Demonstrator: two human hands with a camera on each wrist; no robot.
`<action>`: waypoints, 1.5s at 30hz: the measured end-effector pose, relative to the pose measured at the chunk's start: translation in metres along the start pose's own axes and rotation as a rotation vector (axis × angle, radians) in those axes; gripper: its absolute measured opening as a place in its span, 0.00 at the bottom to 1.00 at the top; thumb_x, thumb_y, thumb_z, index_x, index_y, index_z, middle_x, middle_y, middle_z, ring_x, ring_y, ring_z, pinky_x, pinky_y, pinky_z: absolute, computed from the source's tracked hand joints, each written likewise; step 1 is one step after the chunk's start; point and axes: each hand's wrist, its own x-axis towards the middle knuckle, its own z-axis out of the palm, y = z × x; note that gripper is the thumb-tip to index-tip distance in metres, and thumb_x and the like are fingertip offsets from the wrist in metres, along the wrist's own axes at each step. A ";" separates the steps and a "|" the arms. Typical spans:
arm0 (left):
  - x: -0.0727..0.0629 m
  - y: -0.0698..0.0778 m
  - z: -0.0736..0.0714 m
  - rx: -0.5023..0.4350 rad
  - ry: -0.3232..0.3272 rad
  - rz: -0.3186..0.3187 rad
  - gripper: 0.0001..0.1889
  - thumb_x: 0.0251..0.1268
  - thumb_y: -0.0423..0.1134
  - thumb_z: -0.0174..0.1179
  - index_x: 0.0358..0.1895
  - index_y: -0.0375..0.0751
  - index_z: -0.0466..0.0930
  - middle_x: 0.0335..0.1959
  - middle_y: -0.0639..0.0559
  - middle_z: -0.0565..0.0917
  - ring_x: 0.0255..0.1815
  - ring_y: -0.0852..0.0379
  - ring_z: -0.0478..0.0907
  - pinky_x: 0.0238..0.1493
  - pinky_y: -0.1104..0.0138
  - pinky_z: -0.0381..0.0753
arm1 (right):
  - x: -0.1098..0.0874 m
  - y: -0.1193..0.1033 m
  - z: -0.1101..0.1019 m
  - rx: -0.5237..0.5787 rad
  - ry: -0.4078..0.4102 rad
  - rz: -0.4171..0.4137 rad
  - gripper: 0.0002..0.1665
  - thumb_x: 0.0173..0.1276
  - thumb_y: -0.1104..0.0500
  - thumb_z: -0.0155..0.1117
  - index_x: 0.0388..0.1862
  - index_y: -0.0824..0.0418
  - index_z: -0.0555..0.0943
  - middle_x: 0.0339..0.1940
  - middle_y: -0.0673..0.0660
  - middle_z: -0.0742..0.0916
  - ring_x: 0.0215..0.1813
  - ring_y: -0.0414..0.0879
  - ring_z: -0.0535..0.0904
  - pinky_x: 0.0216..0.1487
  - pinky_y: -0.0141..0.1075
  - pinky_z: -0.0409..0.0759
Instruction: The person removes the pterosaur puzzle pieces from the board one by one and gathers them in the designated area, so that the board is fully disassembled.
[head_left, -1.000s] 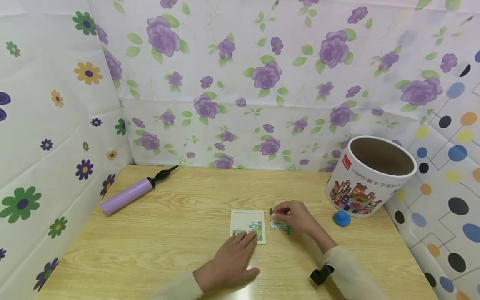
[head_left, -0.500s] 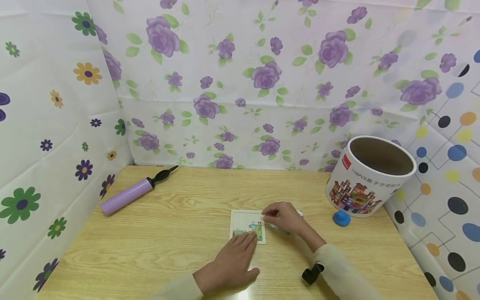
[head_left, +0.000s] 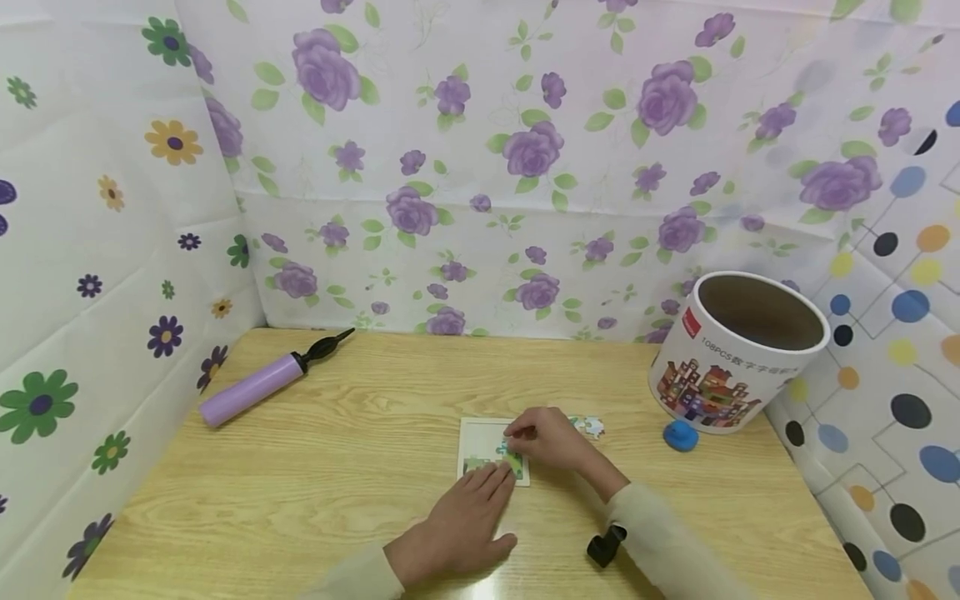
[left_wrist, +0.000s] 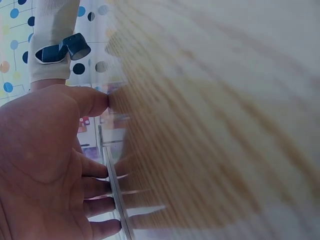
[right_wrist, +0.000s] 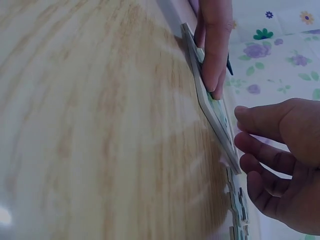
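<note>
A small square jigsaw tray [head_left: 483,429] with a pale border lies flat on the wooden table, with colourful pieces fitted along its lower and right parts. My left hand [head_left: 468,518] lies with straight fingers over the tray's lower edge; in the left wrist view the fingertips [left_wrist: 102,206] meet its rim. Above the tray's right side, my right hand [head_left: 551,437] has thumb and index finger brought together at a puzzle piece, mostly hidden by the fingers. Loose puzzle pieces [head_left: 591,427] lie just beyond the right hand, and stand out edge-on in the right wrist view.
A blue toy duck [head_left: 681,435] sits to the right, in front of a large white printed bucket [head_left: 720,375]. At the back left lies a purple hand pump [head_left: 255,389] with a black nozzle. Patterned cloth walls [head_left: 480,167] enclose the table's back and sides.
My right hand has moved left from the loose pieces to over the tray, uncovering some pieces behind it. My left hand keeps its place on the tray.
</note>
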 end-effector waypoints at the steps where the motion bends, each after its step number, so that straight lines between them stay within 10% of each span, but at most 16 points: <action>1: 0.000 0.000 -0.001 -0.001 0.000 0.000 0.41 0.78 0.63 0.43 0.80 0.36 0.56 0.82 0.43 0.58 0.83 0.48 0.53 0.78 0.56 0.59 | 0.001 -0.001 0.000 -0.007 -0.004 0.000 0.08 0.69 0.55 0.72 0.46 0.53 0.91 0.38 0.43 0.88 0.37 0.34 0.79 0.39 0.32 0.79; 15: 0.004 -0.006 -0.007 -0.054 0.007 -0.010 0.40 0.77 0.61 0.44 0.80 0.35 0.56 0.82 0.43 0.58 0.82 0.47 0.54 0.77 0.53 0.60 | 0.012 -0.006 0.000 -0.120 -0.024 -0.017 0.07 0.68 0.57 0.73 0.43 0.54 0.92 0.32 0.43 0.85 0.31 0.35 0.74 0.33 0.32 0.75; 45: 0.001 -0.002 -0.004 -0.015 0.010 0.015 0.40 0.78 0.62 0.46 0.79 0.36 0.59 0.81 0.43 0.61 0.81 0.47 0.57 0.76 0.54 0.63 | 0.003 -0.010 -0.004 0.007 -0.043 0.002 0.08 0.70 0.62 0.70 0.44 0.53 0.91 0.40 0.46 0.90 0.38 0.36 0.82 0.40 0.34 0.81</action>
